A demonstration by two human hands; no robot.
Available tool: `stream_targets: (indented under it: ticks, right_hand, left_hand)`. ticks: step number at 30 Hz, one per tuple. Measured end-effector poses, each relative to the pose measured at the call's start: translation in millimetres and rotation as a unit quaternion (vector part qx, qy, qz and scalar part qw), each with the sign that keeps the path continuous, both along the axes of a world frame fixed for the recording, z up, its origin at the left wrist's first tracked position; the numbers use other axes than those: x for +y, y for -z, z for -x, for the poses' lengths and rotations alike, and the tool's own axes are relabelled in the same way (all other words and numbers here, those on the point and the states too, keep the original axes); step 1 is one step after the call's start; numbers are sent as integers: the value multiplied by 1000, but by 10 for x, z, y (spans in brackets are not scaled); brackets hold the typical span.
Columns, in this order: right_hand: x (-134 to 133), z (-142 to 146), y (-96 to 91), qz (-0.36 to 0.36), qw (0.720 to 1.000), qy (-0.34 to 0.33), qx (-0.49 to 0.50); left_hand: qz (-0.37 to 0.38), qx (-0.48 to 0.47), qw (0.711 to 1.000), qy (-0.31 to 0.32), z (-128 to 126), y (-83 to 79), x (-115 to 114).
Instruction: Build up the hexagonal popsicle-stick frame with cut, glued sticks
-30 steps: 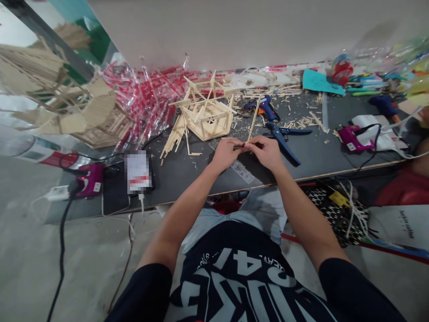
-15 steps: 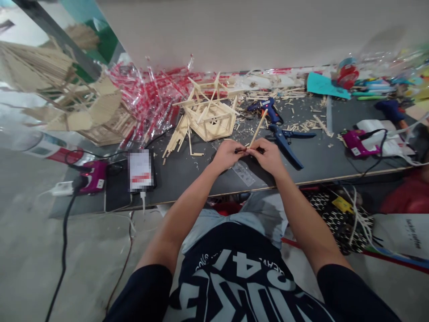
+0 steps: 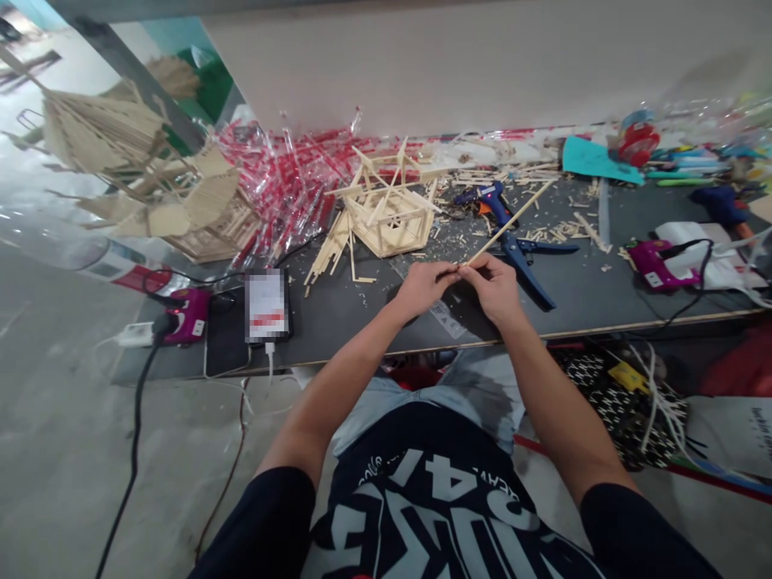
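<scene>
- Fingertips [image 3: 469,268] of both hands came together in a tight pinch, clamped on the near end of a thin wooden stick [image 3: 512,219], with a small dark bit at the pinch that was too small to make out.
- That stick was in the air above the tabletop, angled up and away to my right, its far end over the wood scraps.
- My left hand [image 3: 425,288] and right hand [image 3: 491,289] were close together, knuckles up, just above the edge of the table, with a printed strip [image 3: 447,319] lying beneath them.
- Just past my right hand lay a blue-handled plier-type tool [image 3: 522,261], and beyond the stick's middle sat a blue hot glue gun [image 3: 495,201].
- Ahead of my left hand stood a six-sided frame of craft sticks [image 3: 386,221], with a loose bundle of sticks [image 3: 329,251] beside it.
- Wood offcuts [image 3: 560,229] were scattered over the dark tabletop [image 3: 355,314].
- Behind the frame, clear plastic sleeves with red markings [image 3: 271,185] were heaped against the wall.
- Further left sat a black device with a blurred label [image 3: 265,310] and a magenta unit [image 3: 186,316]; further right, another magenta unit [image 3: 660,264], a teal card [image 3: 594,159] and a roll of red tape [image 3: 638,143].
</scene>
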State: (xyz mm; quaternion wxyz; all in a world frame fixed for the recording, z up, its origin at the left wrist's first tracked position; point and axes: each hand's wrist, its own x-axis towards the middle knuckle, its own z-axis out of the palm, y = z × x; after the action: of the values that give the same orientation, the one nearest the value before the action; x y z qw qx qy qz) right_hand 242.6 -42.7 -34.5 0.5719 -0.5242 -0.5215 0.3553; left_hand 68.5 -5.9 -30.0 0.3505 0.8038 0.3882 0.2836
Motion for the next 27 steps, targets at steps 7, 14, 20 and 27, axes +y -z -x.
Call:
stream_targets:
  ticks: [7, 14, 20, 27]
  right_hand:
    - [-116, -200, 20, 6, 983, 21, -181]
    - [-266, -1383, 58, 59, 878, 118, -461]
    - [-90, -1725, 82, 124, 845, 27, -520]
    - [22, -1547, 45, 128, 798, -17, -588]
  left_hand:
    - [10, 30, 999, 8, 154, -156, -46]
    - [-43, 140, 989, -24, 443, -282, 56]
    - [-109, 210, 972, -12, 557, -355, 198]
    - [-110, 212, 971, 3, 502, -380, 243]
